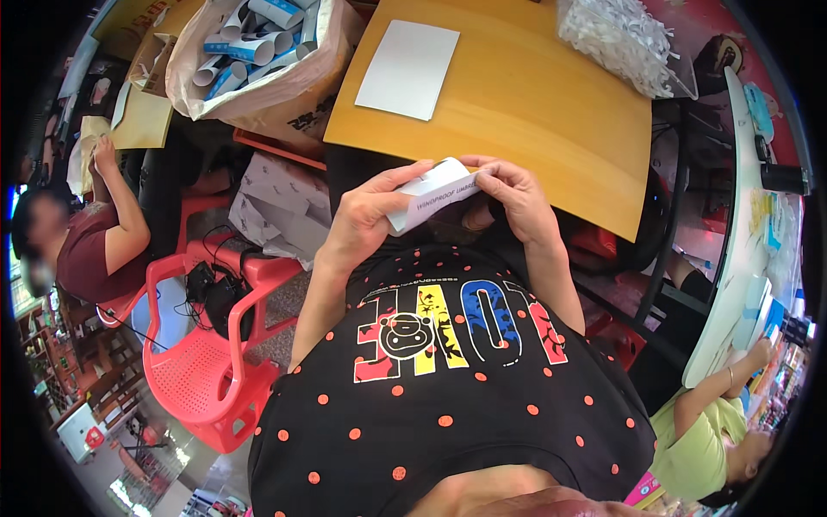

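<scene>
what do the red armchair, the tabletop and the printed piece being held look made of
Red armchair: likely moulded plastic, slightly glossy, given the perforated seat and rounded arms.
Tabletop: wood or laminate, smooth; its yellow-brown colour and soft sheen fit either.
White printed piece: probably thin card, fairly matt; it bends and shows thin edges.

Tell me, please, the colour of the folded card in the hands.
The folded card is white with dark printing, best seen in the head view.
</scene>
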The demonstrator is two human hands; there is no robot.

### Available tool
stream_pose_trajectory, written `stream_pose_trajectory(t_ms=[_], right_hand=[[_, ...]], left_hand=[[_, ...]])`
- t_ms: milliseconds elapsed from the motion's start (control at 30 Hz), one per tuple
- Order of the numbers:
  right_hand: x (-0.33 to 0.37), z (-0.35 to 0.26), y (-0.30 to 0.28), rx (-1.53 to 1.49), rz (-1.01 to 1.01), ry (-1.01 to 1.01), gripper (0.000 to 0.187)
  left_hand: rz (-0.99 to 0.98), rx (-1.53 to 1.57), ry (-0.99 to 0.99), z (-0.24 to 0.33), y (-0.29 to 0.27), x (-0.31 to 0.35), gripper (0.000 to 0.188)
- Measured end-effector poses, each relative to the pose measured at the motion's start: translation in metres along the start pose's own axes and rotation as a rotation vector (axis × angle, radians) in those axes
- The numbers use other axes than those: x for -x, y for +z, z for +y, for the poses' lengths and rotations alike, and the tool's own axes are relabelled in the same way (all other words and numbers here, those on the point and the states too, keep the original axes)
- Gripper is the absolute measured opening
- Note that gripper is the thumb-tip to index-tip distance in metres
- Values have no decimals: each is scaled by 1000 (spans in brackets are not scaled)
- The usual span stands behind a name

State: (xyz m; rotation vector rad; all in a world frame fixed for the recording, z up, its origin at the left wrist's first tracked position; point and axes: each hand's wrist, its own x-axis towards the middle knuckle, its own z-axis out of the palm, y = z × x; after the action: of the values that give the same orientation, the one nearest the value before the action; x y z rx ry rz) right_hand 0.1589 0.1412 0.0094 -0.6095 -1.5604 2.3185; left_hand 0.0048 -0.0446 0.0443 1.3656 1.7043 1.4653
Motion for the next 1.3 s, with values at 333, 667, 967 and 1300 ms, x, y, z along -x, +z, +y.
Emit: stream_pose_trajectory(t_ms=[333,667,967,1300], right_hand=[[2,8,2,78,195,-118,7],[6,-17,13,458,74,-381,5],[8,-4,8,88,158,-161,9],[1,2,9,53,200,-127,14]], left_hand=[[310,-154,-19,2,14,4,35],[198,1052,-744,-11,17,20,26],[125,1356,-741,-42,16,28,21],[269,1225,-481,-12,31,14,31]])
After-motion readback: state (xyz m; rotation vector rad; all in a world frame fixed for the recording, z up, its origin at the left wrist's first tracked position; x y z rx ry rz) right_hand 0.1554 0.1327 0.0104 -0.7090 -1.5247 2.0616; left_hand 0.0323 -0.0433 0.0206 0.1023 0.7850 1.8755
